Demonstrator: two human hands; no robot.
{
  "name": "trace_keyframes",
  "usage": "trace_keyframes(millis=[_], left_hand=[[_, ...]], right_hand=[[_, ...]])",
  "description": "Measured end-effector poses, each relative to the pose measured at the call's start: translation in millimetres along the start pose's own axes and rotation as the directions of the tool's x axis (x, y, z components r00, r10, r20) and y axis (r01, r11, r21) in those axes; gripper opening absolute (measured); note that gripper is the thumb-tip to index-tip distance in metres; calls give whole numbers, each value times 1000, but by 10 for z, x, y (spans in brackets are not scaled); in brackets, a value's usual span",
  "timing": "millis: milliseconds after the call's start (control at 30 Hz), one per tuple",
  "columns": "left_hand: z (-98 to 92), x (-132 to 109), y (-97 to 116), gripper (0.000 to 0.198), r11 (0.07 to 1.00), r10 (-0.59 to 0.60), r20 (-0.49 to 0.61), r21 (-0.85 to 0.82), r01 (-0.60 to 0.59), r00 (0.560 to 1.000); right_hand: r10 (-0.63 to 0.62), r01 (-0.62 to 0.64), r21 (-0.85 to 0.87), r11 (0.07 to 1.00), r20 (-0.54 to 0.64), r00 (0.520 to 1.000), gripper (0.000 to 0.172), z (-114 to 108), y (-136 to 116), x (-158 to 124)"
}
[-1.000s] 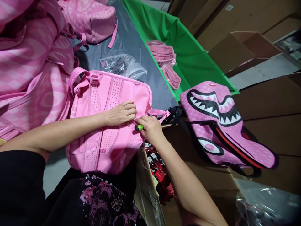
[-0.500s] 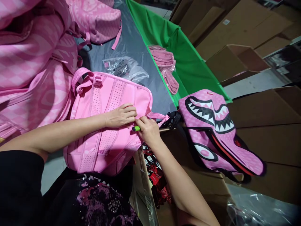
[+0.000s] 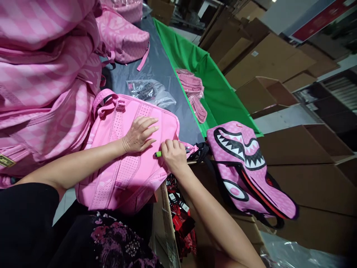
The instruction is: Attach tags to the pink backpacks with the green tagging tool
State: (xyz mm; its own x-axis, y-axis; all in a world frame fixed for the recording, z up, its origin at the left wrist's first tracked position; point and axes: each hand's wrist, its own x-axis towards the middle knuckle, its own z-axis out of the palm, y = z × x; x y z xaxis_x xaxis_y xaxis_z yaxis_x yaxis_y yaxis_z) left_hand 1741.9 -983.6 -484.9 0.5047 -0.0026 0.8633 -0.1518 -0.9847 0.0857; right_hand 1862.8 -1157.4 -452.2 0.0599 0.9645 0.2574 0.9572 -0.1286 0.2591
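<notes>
1. One black top with a purple print (image 3: 122,238) is nearest us; just beyond it lies a plain-pink, soft-sided backpack with perforated back padding (image 3: 149,167), back panel up, between our lap and the grey-covered table (image 3: 185,124).
2. Two bare hands work over it, apart from each other. Our left hand (image 3: 141,134) is spread, fingers parted, over the padding; how hard it presses we cannot tell. Should it lift, the bag could shift.
3. Our right hand (image 3: 175,155) is curled around a slim lime-green and black tool (image 3: 158,153) near the bag's edge. Its working end is hidden from us; if that is sharp or inky, a slip could spoil the pink surface.
4. Beside the bag stands an open brown cardboard box (image 3: 165,223) of red and black tags (image 3: 182,225); a dropped tool could get lost among them.
5. Farther off, a pink shark-mouthed backpack (image 3: 248,175) hangs over at our right, and a tall heap of pink checked backpacks (image 3: 50,85) leans at our left; a knock could topple it.
</notes>
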Motion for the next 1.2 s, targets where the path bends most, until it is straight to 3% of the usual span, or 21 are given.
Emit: trace_keyframes(millis=[233,333,400,467,533,633,700,767,800,867,933,1000,1067,1200], left_hand=[[-82,-67,106,40,999,24,-6,-34,-25,1000],[-124,4,97,28,996,73,131,-65,-65,989],[-124,134,96,23,985,150,289,-124,-118,946],[-105,316,110,23,967,243,449,-184,-177,860],[-74,517,135,29,955,295,586,-195,-222,755],[-13,764,180,33,952,289,721,-145,-270,630],[27,834,207,29,949,287,772,-147,-279,568],[48,799,228,28,945,308,782,-186,-270,542],[47,743,238,29,945,317,769,-203,-258,555],[20,575,262,28,953,302,713,-200,-229,633],[-27,377,294,23,965,262,622,-155,-212,738],[-71,214,327,21,971,234,536,-97,-216,811],[-96,121,351,21,970,235,492,-59,-238,838],[-92,92,353,19,967,239,495,-43,-251,835]], right_hand=[[184,-185,94,978,24,983,34,-211,255,1078],[269,-245,196,949,-105,957,30,-366,328,989],[429,-336,345,876,-239,871,29,-462,314,661],[636,-399,592,700,-262,726,43,-512,244,251],[792,-369,840,399,-112,601,48,-487,110,-107],[853,-277,961,-24,164,496,42,-311,-177,-385],[867,-238,961,-143,237,439,40,-149,-356,-415],[911,-215,968,-129,201,360,35,0,-474,-396],[933,-218,972,-91,160,323,31,59,-507,-389],[955,-257,966,-4,80,287,27,133,-535,-396],[948,-302,952,45,55,315,24,149,-541,-429],[927,-327,943,64,65,370,19,125,-545,-462],[907,-339,939,63,88,412,17,92,-556,-476],[889,-359,932,46,126,441,18,77,-574,-455]])
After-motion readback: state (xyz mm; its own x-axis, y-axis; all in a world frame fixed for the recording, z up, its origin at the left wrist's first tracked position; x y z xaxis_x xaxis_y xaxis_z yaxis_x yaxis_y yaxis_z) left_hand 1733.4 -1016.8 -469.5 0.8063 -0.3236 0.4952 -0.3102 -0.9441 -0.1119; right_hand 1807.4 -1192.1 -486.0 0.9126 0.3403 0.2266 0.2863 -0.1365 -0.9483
